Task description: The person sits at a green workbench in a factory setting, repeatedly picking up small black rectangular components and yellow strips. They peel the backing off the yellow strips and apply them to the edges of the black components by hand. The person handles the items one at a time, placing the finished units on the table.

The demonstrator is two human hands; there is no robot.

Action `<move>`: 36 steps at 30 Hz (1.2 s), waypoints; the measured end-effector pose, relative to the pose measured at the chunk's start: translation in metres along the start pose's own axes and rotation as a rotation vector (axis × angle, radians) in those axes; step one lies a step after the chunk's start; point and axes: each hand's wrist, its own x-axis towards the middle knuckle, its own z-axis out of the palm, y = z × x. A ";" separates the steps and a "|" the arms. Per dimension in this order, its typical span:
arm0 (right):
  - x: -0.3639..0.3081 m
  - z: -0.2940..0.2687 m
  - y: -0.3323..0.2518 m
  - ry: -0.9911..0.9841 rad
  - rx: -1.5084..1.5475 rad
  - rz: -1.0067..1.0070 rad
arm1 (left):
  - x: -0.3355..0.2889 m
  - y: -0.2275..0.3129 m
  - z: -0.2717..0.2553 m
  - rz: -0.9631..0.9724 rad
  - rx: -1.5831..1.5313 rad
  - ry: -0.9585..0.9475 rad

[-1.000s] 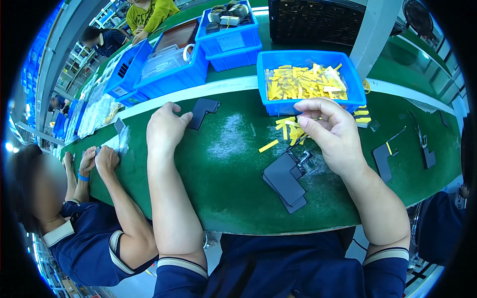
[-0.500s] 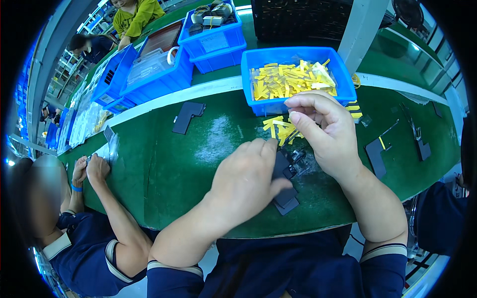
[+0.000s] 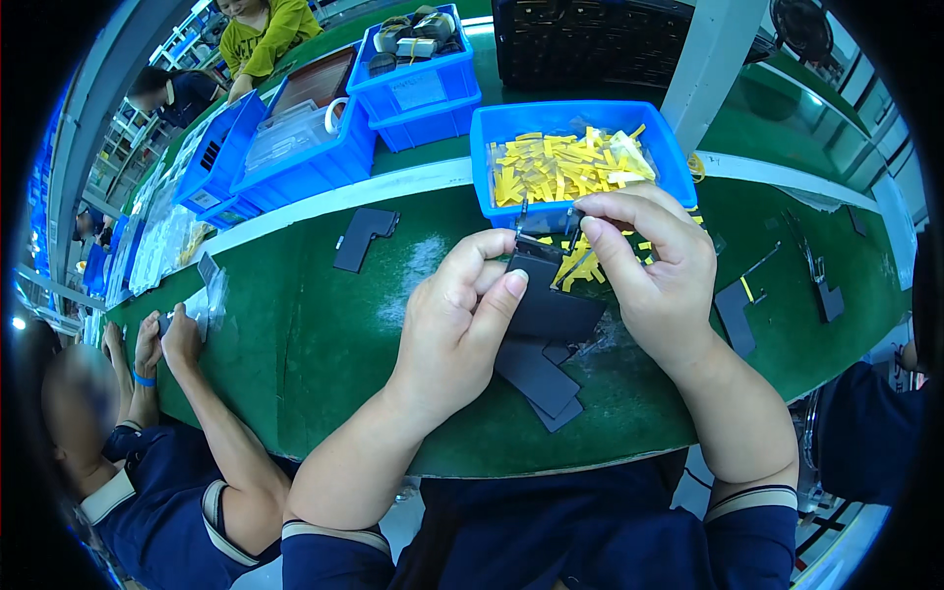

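My left hand [image 3: 457, 320] grips a flat black battery-like piece [image 3: 556, 305] by its left edge, thumb on top, held tilted above the table. My right hand [image 3: 654, 265] is closed in a pinch on the end of a thin dark cable strip [image 3: 572, 228] at the far edge of that piece. Below them, more flat black pieces [image 3: 536, 379] lie overlapping on the table. Small yellow strips [image 3: 587, 272] lie loose just beyond, partly hidden by my hands.
A blue bin [image 3: 482, 177] of yellow strips stands behind my hands. Single black pieces lie at left [image 3: 364, 238] and right [image 3: 735, 315]. Other blue bins [image 3: 418, 93] stand at the far left. A co-worker's hands [image 3: 167, 339] work at the left.
My left hand has picked up a black piece and turned thumb-side up with it. The right fingers have come to the piece's cable end. The view has shifted slightly.
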 end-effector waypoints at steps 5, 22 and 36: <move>-0.001 0.000 0.002 -0.032 0.139 0.110 | 0.000 0.003 -0.003 -0.019 0.032 -0.017; -0.004 0.002 0.003 -0.106 0.186 0.187 | 0.000 -0.012 0.008 0.066 -0.050 0.124; -0.004 0.001 0.004 -0.088 0.542 0.405 | 0.001 -0.006 -0.001 -0.035 -0.013 0.011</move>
